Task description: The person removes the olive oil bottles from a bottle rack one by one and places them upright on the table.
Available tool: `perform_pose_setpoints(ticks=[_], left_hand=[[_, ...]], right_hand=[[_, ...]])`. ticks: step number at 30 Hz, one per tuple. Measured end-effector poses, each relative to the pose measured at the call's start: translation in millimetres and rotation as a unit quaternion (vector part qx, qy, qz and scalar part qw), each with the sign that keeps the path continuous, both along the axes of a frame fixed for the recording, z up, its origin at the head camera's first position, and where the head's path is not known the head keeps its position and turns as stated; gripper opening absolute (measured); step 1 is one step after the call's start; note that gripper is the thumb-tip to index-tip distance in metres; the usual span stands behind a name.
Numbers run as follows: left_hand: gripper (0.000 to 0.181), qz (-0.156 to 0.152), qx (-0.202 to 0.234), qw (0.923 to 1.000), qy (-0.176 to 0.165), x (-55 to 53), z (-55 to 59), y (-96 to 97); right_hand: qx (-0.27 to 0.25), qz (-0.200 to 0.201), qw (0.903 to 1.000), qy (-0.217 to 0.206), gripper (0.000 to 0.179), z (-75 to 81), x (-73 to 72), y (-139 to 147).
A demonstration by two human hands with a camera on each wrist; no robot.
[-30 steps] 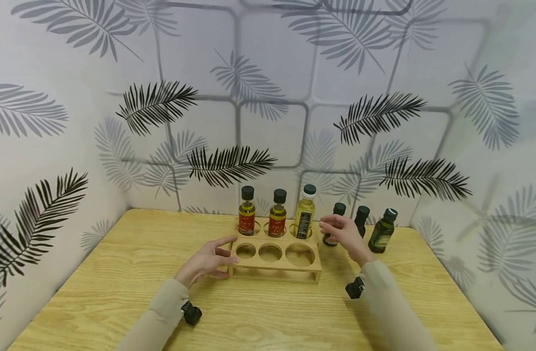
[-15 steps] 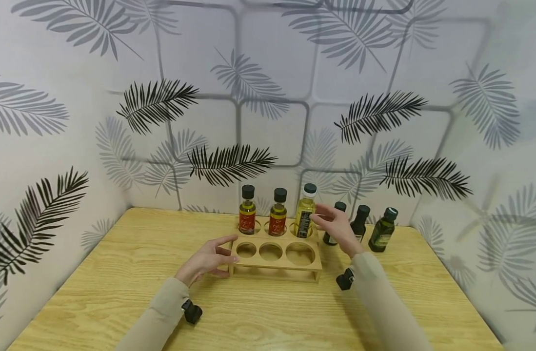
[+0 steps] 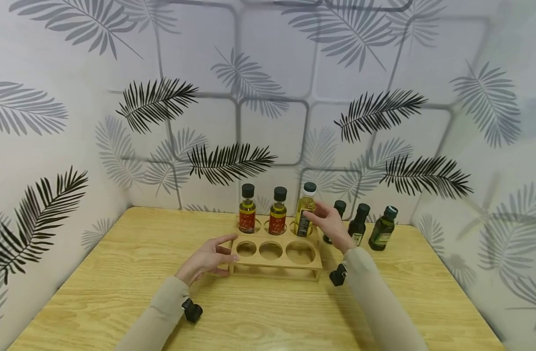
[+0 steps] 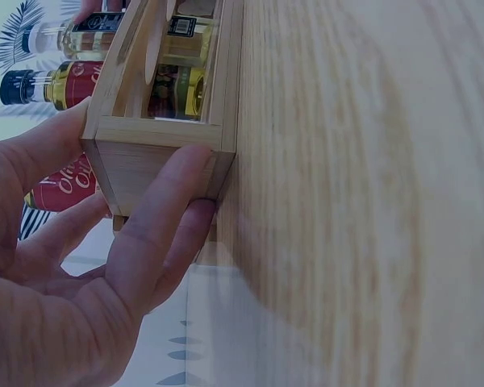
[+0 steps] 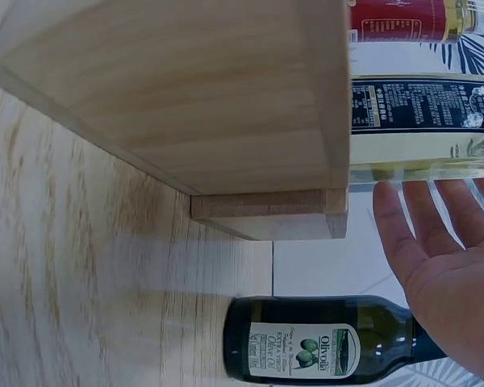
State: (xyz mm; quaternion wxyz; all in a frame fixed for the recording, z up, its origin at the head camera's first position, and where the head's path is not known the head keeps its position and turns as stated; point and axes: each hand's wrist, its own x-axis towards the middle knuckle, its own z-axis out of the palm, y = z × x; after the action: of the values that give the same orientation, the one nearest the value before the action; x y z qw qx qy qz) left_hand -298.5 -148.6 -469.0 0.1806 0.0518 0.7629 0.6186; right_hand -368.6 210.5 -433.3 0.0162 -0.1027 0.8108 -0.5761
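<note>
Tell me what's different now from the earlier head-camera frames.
The right hand has moved left, from in front of the nearest dark bottle to the pale oil bottle; its thumb now overlaps that bottle's front, though a firm grip isn't clear. Unchanged: the left hand holds the left end of the rack, the pale bottle sits in its hole, and the red-labelled bottles stand beside it.

Both forearms (image 3: 384, 297) extend forward, left grip (image 3: 206, 261) splayed, right grip (image 3: 331, 224) angled inward.
</note>
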Motion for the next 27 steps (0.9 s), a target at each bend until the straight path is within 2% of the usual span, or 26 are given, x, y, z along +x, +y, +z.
perform_pose_setpoints(ticks=[11,16,27], left_hand=[[0.071,0.006,-0.002,1.0000,0.003,-0.9,0.4,1.8],[0.072,0.002,-0.006,1.0000,0.005,-0.2,0.7,1.9],[0.073,0.007,-0.005,1.0000,0.003,-1.0,-0.6,1.2]], right_hand=[[-0.007,-0.005,0.9999,0.010,0.077,-2.2,-0.4,-1],[-0.029,-0.003,0.9994,0.018,0.074,-1.8,1.4,0],[-0.045,-0.015,0.9969,0.064,0.068,15.7,5.3,5]])
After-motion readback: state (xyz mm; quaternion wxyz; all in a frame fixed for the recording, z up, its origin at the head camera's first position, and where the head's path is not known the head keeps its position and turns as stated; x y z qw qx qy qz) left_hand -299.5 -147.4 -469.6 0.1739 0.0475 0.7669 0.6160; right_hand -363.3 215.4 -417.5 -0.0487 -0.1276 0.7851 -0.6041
